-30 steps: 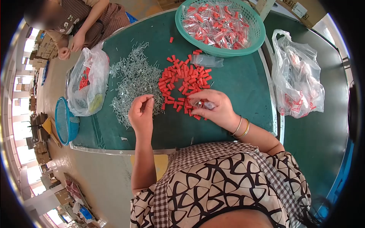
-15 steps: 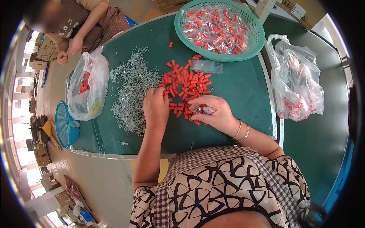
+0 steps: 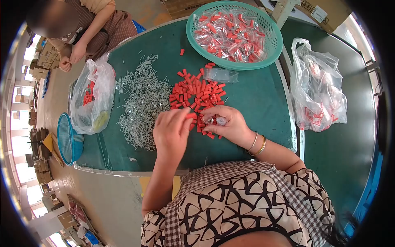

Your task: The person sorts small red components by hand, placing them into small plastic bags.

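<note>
Pinched together, the thumb and fingers of my left hand (image 3: 169, 131) hold a red cap (image 3: 191, 116) at their tips, on the two o'clock side of the palm. At three o'clock from it, just beside, my right hand (image 3: 231, 126) curls closed around a clear little bag (image 3: 209, 119), its mouth towards the cap; cap and bag are near each other but apart.

Loose caps (image 3: 197, 91) are heaped at one o'clock from my left hand, and a few lie between and under my two hands, partly covered by my right fingers. At eleven o'clock spreads a heap of screws or nails (image 3: 142, 103), too fine to tell which; my left hand overlaps its near edge.

Twelve o'clock from my right hand, flat bags (image 3: 221, 75) lie on the green table (image 3: 111, 154), with a green basket (image 3: 238, 66) of filled bags beyond. A white plastic sack (image 3: 107, 82) sits at ten o'clock, a blue basket (image 3: 76, 144) at nine, another sack (image 3: 319, 88) at two.
</note>
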`<move>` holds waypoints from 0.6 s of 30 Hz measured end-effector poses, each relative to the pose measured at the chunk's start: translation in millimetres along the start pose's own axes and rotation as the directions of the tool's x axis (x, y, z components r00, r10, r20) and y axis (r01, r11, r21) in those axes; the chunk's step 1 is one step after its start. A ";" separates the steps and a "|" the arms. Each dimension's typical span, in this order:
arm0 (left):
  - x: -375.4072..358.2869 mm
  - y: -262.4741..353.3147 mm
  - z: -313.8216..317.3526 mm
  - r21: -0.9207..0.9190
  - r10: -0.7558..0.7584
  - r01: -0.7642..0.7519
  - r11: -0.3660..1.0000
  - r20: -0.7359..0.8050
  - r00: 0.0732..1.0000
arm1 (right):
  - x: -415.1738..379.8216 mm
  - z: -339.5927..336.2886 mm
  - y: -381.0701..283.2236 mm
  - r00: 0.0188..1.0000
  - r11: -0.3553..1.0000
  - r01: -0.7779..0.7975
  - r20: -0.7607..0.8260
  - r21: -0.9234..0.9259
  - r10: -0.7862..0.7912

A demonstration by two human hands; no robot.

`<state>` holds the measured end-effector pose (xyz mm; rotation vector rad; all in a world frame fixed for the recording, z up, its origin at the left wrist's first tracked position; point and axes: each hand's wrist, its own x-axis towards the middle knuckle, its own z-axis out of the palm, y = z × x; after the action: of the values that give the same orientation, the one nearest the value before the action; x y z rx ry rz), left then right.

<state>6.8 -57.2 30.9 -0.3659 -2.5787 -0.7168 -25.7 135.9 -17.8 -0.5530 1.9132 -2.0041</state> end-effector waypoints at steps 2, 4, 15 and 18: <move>3.9 14.9 -4.8 0.038 0.077 -0.079 0.996 0.040 0.996 | 0.2 1.6 2.4 1.000 1.000 0.015 0.002 0.001 -0.015; 3.6 19.6 -2.6 0.059 0.126 -0.131 0.990 0.075 0.989 | 0.5 1.3 4.8 0.999 0.999 0.055 0.001 -0.001 -0.055; -13.2 -26.4 2.9 0.057 -0.172 0.171 0.984 0.017 0.985 | -2.4 1.5 -4.0 0.994 0.994 0.112 -0.017 0.014 -0.112; -15.4 -39.1 6.5 0.231 -0.214 0.185 0.955 0.108 0.971 | -3.0 -0.1 -5.4 0.993 0.993 0.115 -0.012 0.020 -0.115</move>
<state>3.9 -88.2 2.0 -0.0842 -2.8148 -0.4785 -23.0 137.8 -12.6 -0.6624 1.9046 -2.0993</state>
